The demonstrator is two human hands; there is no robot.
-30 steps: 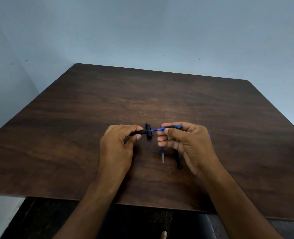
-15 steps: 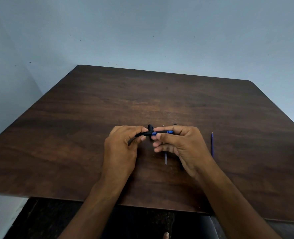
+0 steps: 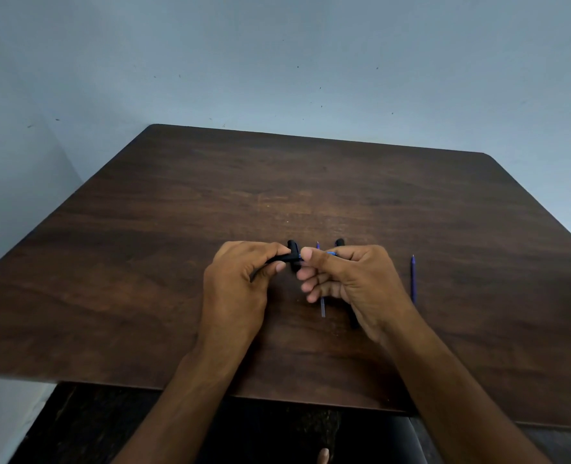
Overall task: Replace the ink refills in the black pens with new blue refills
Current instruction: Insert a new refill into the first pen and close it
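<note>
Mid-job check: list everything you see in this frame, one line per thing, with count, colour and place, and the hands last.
pen barrel: 1, black, held above the table between both hands
blue refill: 1, blue, in the right hand, its end at the barrel's mouth
loose refill: 1, blue, flat on the table right of the right hand
pale refill: 1, light blue, on the table, partly hidden under the right hand
black pen parts: at least 2, black, on the table behind and under the hands; exact count hidden
table: 1, dark brown wood, against the wall
wall: 1, pale blue-grey, behind the table
left hand: 1, grips the barrel
right hand: 1, pinches the blue refill
</note>
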